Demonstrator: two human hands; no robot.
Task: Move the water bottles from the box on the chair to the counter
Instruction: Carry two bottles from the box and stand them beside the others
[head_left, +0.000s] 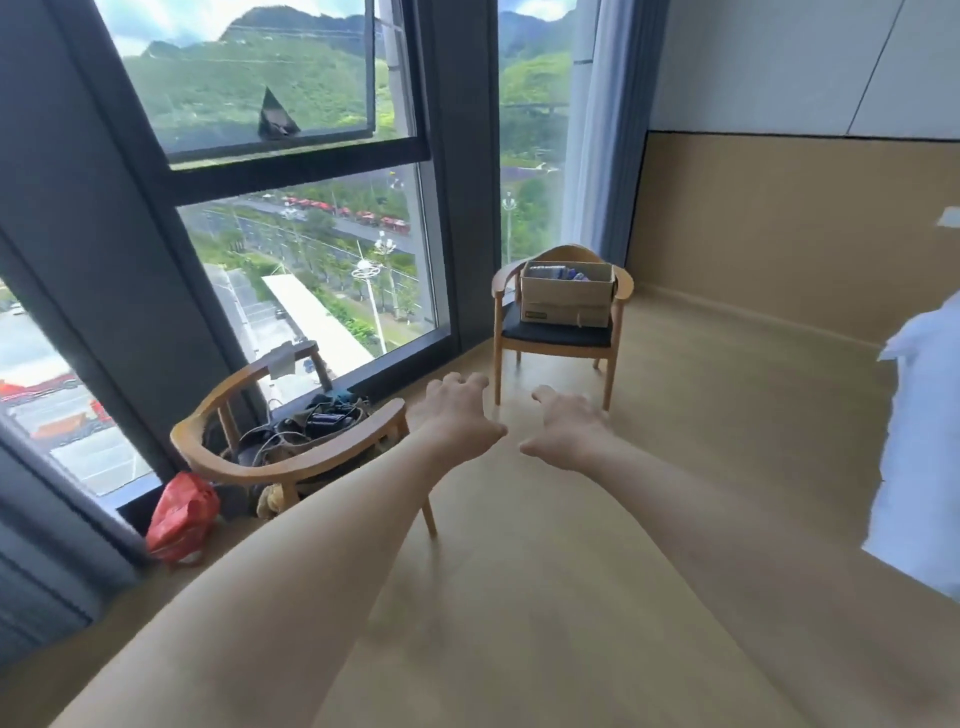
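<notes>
**Both hands empty, box of bottles ahead on the far chair**

The box (567, 301) is a plain brown cardboard carton with its top open, a small dark label low on its front face near one corner. It sits square on the black seat cushion of the far chair (558, 332), a light wooden armchair with a curved back rail, and fills most of the seat between the two arms. Inside the box you can make out the water bottles (558, 272) only as a blur of blue and pale tops just below the rim; their number cannot be told.

Your left hand (457, 415) and right hand (566, 428) are both stretched out in front of you, palms down, side by side with a small gap between them. The fingers of each are spread and loosely bent, holding nothing. In the view they hang below the far chair, over the bare wooden floor (675, 467) in front of its legs, well apart from the box and touching neither it nor the chair.

Nearer you than the far chair, on its window side, stands a second wooden armchair (291, 447) heaped with dark bags and cables, and a red plastic bag (182, 517) lies on the floor against the window beside that one.
</notes>
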